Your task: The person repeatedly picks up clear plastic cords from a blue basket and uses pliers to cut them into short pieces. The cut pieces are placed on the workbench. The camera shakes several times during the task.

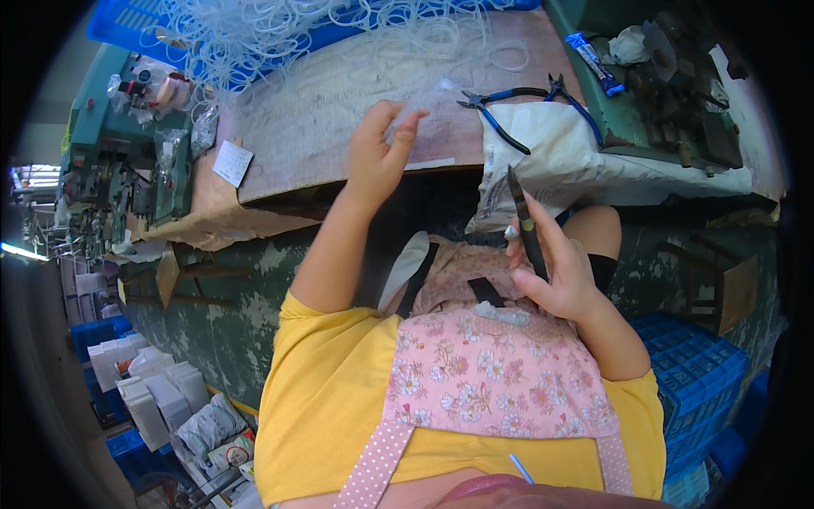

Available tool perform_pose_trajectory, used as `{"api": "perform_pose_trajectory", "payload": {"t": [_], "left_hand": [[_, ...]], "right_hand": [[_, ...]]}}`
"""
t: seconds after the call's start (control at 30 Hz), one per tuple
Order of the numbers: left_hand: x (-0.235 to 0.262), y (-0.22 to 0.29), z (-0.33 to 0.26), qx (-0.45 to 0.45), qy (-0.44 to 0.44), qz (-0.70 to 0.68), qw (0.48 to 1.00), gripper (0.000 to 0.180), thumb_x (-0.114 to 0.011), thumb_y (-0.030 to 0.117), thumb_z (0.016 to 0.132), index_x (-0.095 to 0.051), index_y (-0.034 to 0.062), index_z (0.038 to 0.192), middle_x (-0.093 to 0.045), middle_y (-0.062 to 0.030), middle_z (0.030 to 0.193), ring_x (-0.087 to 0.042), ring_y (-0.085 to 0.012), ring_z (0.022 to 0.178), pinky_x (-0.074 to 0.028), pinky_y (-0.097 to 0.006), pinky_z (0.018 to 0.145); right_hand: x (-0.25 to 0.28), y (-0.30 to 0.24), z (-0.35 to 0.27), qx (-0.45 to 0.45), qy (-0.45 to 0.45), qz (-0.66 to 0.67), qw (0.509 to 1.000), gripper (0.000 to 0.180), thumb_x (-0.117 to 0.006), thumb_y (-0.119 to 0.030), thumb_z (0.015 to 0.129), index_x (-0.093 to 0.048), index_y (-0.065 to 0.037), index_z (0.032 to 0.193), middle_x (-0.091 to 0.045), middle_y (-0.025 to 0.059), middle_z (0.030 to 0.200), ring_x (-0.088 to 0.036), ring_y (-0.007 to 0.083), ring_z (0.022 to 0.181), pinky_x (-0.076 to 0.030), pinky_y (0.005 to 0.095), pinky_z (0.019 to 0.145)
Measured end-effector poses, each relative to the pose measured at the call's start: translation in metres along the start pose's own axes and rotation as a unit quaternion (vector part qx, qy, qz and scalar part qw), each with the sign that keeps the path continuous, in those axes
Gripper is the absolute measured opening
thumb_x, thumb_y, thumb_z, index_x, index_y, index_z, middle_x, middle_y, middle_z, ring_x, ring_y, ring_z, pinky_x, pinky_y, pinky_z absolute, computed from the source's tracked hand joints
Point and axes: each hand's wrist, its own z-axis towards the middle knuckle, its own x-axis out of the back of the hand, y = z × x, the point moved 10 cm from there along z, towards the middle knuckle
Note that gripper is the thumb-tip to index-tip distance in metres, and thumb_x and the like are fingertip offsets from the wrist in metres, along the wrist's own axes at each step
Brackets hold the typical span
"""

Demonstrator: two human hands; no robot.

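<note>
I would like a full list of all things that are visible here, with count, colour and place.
clear tubing loops: many, translucent white, piled at far bench edge
blue crate: one, under the loops
pliers: two, blue handles, on white cloth
white cloth: one, bench right
paper slip: one, white, bench left
green machine: one, left
floral apron: one, pink, on lap
blue crate stack: lower right
left hand: raised, fingers pinching a clear piece
right hand: gripping a dark tool
</note>
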Motion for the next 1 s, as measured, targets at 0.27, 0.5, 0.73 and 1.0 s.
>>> {"api": "perform_pose_trajectory", "payload": {"t": [0.27,0.5,0.73,1.0], "left_hand": [[-0.025,0.017,-0.040,0.196,0.175,-0.629,0.731,0.042,-0.041,0.044,0.101,-0.055,0.0055,0.089,-0.042,-0.0043,0.075,-0.043,-0.0188,0.072,-0.037,-0.033,0.069],[-0.021,0.033,-0.044,0.152,0.196,-0.607,0.755,0.041,-0.039,0.042,0.101,-0.054,0.0067,0.088,-0.041,-0.0036,0.075,-0.041,-0.0184,0.072,-0.037,-0.033,0.070],[-0.017,0.045,-0.042,0.119,0.181,-0.588,0.779,0.040,-0.038,0.041,0.102,-0.054,0.0066,0.089,-0.042,-0.0039,0.076,-0.041,-0.0181,0.072,-0.037,-0.033,0.070],[-0.052,0.033,-0.047,0.271,0.024,-0.598,0.754,0.045,-0.034,0.045,0.102,-0.053,0.0041,0.097,-0.052,-0.0088,0.090,-0.055,-0.0287,0.097,-0.045,-0.043,0.091]], "right_hand": [[-0.021,-0.048,0.008,0.158,0.028,-0.309,0.938,0.067,-0.074,-0.012,0.065,-0.060,-0.019,0.130,-0.054,0.0126,0.107,-0.056,0.0285,0.086,-0.047,0.0385,0.075],[-0.025,-0.056,0.002,0.169,0.016,-0.365,0.916,0.072,-0.075,-0.013,0.062,-0.058,-0.022,0.132,-0.053,0.0122,0.108,-0.053,0.0293,0.090,-0.045,0.0399,0.078],[-0.026,-0.056,0.000,0.160,0.009,-0.370,0.915,0.069,-0.073,-0.011,0.065,-0.058,-0.022,0.132,-0.051,0.0117,0.106,-0.052,0.0280,0.086,-0.045,0.0386,0.076],[-0.023,-0.055,0.003,0.244,0.017,-0.393,0.886,0.067,-0.070,-0.007,0.065,-0.060,-0.022,0.130,-0.052,0.0097,0.100,-0.052,0.0265,0.080,-0.046,0.0361,0.072]]}}
